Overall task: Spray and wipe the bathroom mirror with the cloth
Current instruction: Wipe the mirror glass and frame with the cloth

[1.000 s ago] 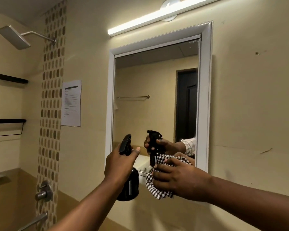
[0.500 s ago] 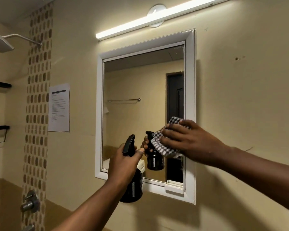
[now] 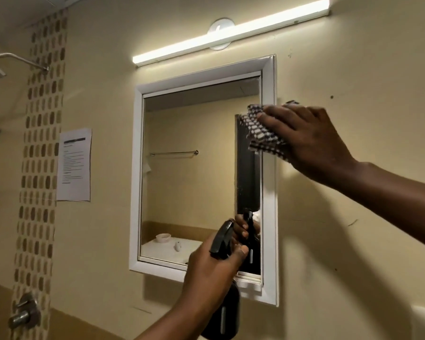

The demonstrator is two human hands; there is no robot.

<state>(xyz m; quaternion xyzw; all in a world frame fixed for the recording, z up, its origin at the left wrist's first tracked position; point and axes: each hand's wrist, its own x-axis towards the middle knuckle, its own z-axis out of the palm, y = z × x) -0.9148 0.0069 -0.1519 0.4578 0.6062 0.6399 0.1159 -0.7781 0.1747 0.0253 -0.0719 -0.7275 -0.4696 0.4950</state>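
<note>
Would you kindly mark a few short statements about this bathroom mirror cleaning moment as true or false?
1. The right hand presses the checked cloth at the mirror's right edge. True.
2. The left hand holds a white spray bottle. False: the spray bottle is black.
3. The light bar above the mirror is lit. True.
4. A paper notice hangs right of the mirror. False: the paper notice hangs to its left.
</note>
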